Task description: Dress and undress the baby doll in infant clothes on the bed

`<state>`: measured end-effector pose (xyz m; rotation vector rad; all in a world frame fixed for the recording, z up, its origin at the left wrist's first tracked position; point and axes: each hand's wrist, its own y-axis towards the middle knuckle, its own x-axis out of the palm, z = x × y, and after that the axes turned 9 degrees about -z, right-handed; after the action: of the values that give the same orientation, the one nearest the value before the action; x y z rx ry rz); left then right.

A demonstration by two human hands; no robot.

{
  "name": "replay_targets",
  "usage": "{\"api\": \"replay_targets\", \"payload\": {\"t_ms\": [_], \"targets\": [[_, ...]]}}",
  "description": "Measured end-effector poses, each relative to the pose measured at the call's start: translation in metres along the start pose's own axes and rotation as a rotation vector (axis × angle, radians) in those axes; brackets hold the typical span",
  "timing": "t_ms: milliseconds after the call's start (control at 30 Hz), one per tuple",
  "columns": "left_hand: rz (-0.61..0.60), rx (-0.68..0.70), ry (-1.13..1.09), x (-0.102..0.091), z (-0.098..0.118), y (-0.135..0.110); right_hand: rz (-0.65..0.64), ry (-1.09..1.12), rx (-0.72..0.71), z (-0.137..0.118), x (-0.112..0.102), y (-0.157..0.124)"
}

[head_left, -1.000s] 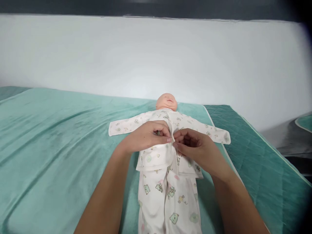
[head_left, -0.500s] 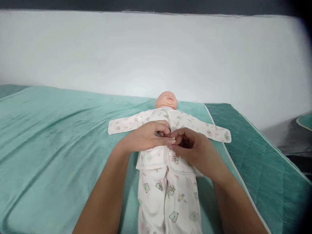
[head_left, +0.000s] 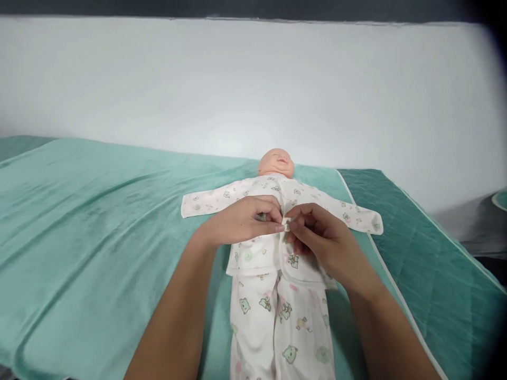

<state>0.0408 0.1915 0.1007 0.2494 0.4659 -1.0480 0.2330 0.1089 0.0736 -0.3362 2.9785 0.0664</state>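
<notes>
A baby doll [head_left: 276,162] lies on its back with its head toward the wall. It wears a white baby shirt [head_left: 253,257] printed with small bears, and matching trousers [head_left: 253,327]. Over the middle of the chest, my left hand [head_left: 249,219] pinches the shirt's front edge between thumb and fingers. My right hand [head_left: 317,232] grips the other side of the front opening, its thumb and fingertips close to my left thumb. A small pale spot, perhaps a button, shows between the fingertips. Both sleeves stretch out to the sides.
A light green blanket [head_left: 99,237] with several creases covers the surface under the doll. Along the right lies a darker green quilted cover [head_left: 428,274] with a pale edge. Behind the doll's head rises a white wall [head_left: 198,84].
The whole view has shifted slightly, so the doll appears a little farther right. My right thumb has moved up toward its fingers, and the fingertips of both hands have drawn slightly apart.
</notes>
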Motion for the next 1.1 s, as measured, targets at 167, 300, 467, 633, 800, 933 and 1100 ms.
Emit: {"api": "replay_targets", "payload": {"t_ms": [167,300,467,633,800,933,1100], "targets": [[0.022,0.023,0.046,-0.001,-0.003,-0.001,0.051,-0.060,-0.024,0.003,0.002,-0.003],[0.069,0.069,0.047,-0.002,-0.006,0.001,0.107,-0.122,-0.052,0.006,0.006,-0.005],[0.092,0.057,0.028,-0.003,-0.006,0.004,0.141,-0.114,-0.075,0.009,0.008,-0.004],[0.170,0.071,-0.008,0.006,-0.010,0.005,0.112,0.013,-0.122,0.010,0.005,-0.003],[0.764,0.180,0.011,0.036,-0.037,-0.008,0.188,0.044,-0.216,0.020,0.007,-0.012],[1.083,-0.016,0.065,0.057,-0.063,-0.038,0.241,-0.315,-0.370,0.022,0.021,-0.033],[1.072,-0.244,0.082,0.074,-0.072,-0.070,0.115,-0.983,-0.418,0.011,0.049,-0.052]]}}
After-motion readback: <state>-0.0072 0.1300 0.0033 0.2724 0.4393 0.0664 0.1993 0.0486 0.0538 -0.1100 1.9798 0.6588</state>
